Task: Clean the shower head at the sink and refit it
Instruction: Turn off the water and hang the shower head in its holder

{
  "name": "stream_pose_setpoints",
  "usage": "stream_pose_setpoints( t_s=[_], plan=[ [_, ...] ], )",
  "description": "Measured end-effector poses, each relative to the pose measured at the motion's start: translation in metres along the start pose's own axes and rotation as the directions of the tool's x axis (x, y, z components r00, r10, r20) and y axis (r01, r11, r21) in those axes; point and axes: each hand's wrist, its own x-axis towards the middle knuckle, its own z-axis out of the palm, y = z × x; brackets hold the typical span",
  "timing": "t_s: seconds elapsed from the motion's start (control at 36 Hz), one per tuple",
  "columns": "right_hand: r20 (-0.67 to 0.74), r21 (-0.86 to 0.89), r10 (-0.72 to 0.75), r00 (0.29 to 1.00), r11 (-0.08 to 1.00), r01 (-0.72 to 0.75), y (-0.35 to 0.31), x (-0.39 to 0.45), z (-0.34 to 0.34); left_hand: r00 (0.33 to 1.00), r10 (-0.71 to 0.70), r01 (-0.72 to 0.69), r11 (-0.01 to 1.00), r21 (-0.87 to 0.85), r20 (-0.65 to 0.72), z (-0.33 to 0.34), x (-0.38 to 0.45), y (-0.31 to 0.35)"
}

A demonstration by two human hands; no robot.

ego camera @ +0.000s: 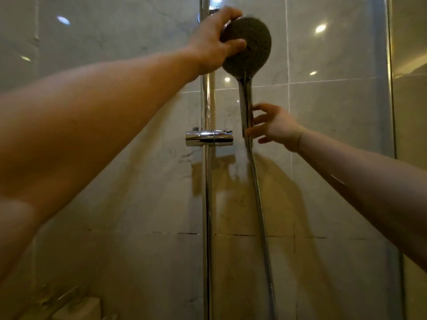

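Holding the shower head (pixel 250 45) by its round face, our left hand (pixel 212 40) is clamped on; its handle hangs straight down; our right hand (pixel 275 127), fingers spread, touches the handle, beside the rail (pixel 207 181).

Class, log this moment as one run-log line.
left hand: gripping shower head | right hand: open, fingertips at handle | holder: unoccupied

Both arms raised, left hand (pixel 215 40) curled in grip, right hand (pixel 275 125) spread-fingered.
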Motion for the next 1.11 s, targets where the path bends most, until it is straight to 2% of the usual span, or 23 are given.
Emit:
stream_pose_setpoints(
  t_s=[0.31,0.44,0.78,0.89,1.11],
  plan=[
    [0.031,0.020,-0.111,0.993,0.994,0.111,-0.024,0.024,0.011,0.999,-0.009,0.009,1.000,0.022,-0.035,-0.033,0.011,-0.006],
    [0.044,0.050,-0.122,0.992,0.992,0.119,-0.033,0.028,0.006,0.999,-0.011,0.009,0.999,-0.047,-0.034,-0.041,0.016,-0.002],
    [0.026,0.136,-0.153,0.988,0.980,0.148,-0.038,0.026,0.019,0.999,0.021,-0.020,0.999,-0.040,0.033,-0.048,0.024,0.002],
    [0.019,0.145,-0.158,0.987,0.977,0.154,-0.035,0.028,0.023,1.000,-0.003,0.002,0.997,-0.081,-0.006,-0.049,0.025,-0.004],
    [0.071,0.078,-0.165,0.984,0.984,0.160,-0.034,0.029,0.019,0.999,0.012,-0.017,0.989,-0.146,-0.031,-0.041,0.024,-0.009]
  ],
)
